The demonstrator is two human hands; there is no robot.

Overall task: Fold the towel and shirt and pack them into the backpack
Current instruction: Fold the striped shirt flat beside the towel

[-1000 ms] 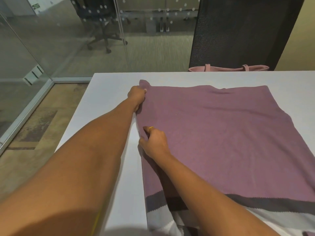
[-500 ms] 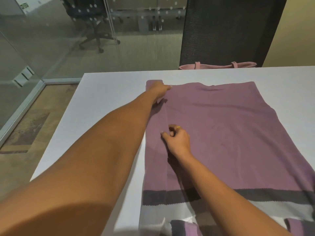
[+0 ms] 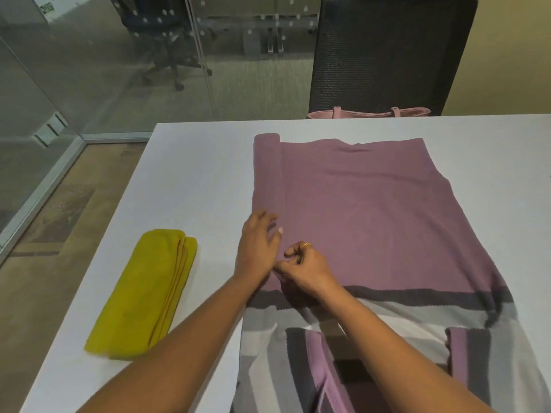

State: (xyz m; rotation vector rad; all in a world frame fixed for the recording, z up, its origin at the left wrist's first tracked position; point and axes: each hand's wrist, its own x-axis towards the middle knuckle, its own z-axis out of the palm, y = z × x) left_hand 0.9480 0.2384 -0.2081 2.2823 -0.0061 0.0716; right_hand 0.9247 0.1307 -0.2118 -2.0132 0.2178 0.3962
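The left hand [image 3: 258, 247] lies with fingers loosely spread on the folded left edge of the purple striped shirt [image 3: 372, 216]. Touching it, the right hand [image 3: 308, 268] has its fingers curled at the same fold; whether they pinch cloth cannot be told. The shirt lies flat across the white bench [image 3: 190, 180], its striped part under both forearms. A folded yellow towel [image 3: 143, 293] lies apart to the left. Beyond the far edge a pink bag [image 3: 369, 113] peeks up before a dark chair [image 3: 387, 52].
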